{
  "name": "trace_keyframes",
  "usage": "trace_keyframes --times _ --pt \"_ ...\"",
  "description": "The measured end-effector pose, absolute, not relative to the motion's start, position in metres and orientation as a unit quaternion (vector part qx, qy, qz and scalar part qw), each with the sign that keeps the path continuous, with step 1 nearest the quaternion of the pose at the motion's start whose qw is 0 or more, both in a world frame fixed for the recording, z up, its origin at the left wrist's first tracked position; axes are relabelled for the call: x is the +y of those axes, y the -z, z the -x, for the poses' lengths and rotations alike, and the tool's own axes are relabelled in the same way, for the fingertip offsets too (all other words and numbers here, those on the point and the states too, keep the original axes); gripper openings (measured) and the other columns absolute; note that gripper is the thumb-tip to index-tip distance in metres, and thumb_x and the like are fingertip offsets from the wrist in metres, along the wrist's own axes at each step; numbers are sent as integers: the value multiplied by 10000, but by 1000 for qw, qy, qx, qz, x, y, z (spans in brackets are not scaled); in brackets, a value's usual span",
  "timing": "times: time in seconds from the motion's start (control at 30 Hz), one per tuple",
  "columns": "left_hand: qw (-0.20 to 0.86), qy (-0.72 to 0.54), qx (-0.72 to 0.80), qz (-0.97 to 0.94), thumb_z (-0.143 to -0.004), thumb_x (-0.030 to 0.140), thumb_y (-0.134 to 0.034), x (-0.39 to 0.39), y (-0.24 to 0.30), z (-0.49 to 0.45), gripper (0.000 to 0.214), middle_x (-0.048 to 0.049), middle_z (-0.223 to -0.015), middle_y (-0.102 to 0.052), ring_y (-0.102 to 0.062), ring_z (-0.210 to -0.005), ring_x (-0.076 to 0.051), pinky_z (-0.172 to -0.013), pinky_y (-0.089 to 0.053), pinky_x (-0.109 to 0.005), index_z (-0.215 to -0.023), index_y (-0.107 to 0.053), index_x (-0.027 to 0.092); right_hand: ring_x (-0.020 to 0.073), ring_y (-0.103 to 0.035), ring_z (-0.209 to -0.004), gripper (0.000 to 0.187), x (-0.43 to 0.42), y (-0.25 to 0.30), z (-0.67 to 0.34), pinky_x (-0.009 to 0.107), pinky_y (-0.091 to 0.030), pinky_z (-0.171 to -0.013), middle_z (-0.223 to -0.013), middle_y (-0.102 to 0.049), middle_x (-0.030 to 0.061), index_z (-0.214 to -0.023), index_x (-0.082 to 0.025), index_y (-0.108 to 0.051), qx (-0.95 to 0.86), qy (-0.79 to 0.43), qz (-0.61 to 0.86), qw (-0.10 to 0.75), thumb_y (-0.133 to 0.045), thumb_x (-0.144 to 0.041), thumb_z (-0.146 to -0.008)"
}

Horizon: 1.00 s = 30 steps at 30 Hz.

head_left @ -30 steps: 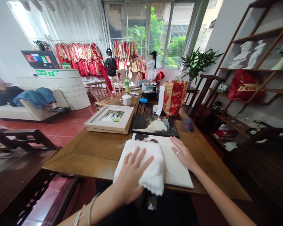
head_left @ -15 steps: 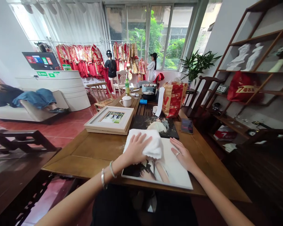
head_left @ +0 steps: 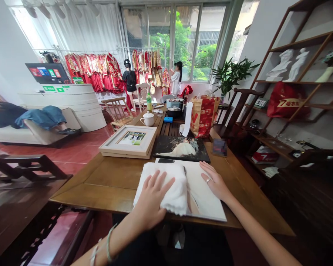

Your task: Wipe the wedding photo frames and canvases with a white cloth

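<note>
A large photo print lies flat at the near edge of the wooden table. A folded white cloth covers the print's left half. My left hand presses flat on the cloth, fingers spread. My right hand rests flat on the print's right side with fingers stretched out and a ring on one finger. Both hands hold nothing.
Behind the print lie a dark photo panel and stacked framed pictures. Farther back stand a white mug, a green bottle and a red bag. Two people stand at a rack of red garments. Shelves fill the right.
My left hand first pushed the cloth away to the print's far edge, then drew it back toward me over the left half. My right hand stayed put.
</note>
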<state>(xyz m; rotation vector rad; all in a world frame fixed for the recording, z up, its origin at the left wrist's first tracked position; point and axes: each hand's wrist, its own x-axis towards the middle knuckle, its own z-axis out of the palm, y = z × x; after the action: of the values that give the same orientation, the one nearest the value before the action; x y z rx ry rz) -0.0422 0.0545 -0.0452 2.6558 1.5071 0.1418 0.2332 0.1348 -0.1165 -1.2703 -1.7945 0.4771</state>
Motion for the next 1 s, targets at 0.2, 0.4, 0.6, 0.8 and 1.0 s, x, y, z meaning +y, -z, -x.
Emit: trace_keyframes --times 0.2,0.4,0.6,0.8,1.0 --pt "77 -5 458 -885 -510 152 -516 22 43 41 1001 -38 -1519 -76 0 -1363 -343 -1057 -86 -570 -1428 -155 327 263 -385 -1295 402 134 116 -233 523 -267 -1084 -1340 -504 102 -1217 -221 -569 -719 -191 509 433 -479 -354 -849" --pt "26 -27 465 -885 -659 228 -568 88 38 25 820 -115 -1477 -214 -114 -1348 -358 -1049 -146 -544 -1413 -248 269 258 -377 -1300 423 135 117 -234 504 -275 -1085 -1349 -490 122 -1232 -190 -557 -724 -189 511 424 -472 -365 -856" --pt "-26 -45 474 -879 -740 315 -569 137 45 3 741 -144 -1448 -270 -161 -1334 -365 -1031 -169 -551 -1410 -261 240 254 -374 -1302 433 135 118 -235 498 -271 -1086 -1359 -479 118 -1243 -200 -545 -720 -195 509 430 -467 -388 -861" --pt "-2 -53 479 -876 -715 298 -566 100 48 1 796 -146 -1475 -202 -96 -1348 -369 -1046 -113 -552 -1425 -209 249 256 -371 -1304 426 134 116 -234 506 -264 -1087 -1354 -486 116 -1236 -201 -551 -719 -195 509 430 -474 -381 -857" --pt "70 -34 418 -905 -656 384 -608 29 53 0 944 -123 -1513 -43 52 -1348 -389 -1041 -26 -590 -1440 -89 287 257 -375 -1301 395 135 117 -233 529 -261 -1082 -1342 -504 88 -1215 -234 -569 -719 -195 499 443 -485 -349 -846"
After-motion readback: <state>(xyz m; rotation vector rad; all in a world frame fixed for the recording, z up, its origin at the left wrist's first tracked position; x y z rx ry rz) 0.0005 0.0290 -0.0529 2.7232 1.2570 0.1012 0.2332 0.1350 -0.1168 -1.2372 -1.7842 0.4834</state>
